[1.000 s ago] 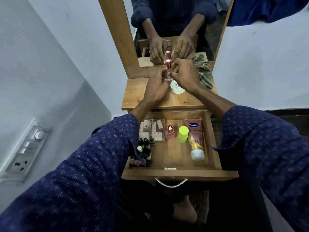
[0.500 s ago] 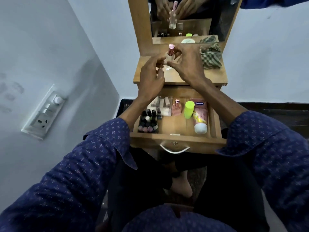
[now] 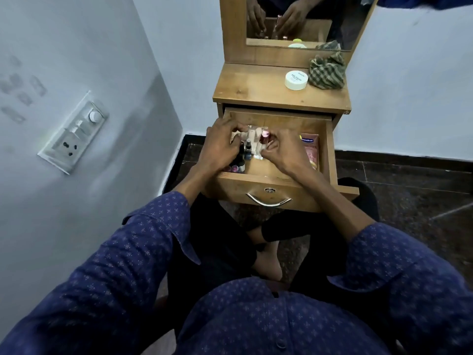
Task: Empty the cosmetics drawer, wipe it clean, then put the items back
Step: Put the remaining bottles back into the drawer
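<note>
Drawer (image 3: 330,149) is the reference, pulled open under the dresser top. My left hand (image 3: 220,147) is inside its left half, fingers curled over the small dark bottles (image 3: 242,160) at the front-left corner; whether it grips one, I cannot tell. Just right of that hand, mid-drawer, a clear bottle with a pink cap (image 3: 263,139) stands upright. My right hand (image 3: 284,152) is closed narrow around it, fingertips pinching its lower part. Against the drawer's right wall lies a pink lotion tube (image 3: 312,149), partly hidden. Behind the drawer, on the top, sit a white jar (image 3: 296,80) and, touching its right side, a checked cloth (image 3: 327,73).
</note>
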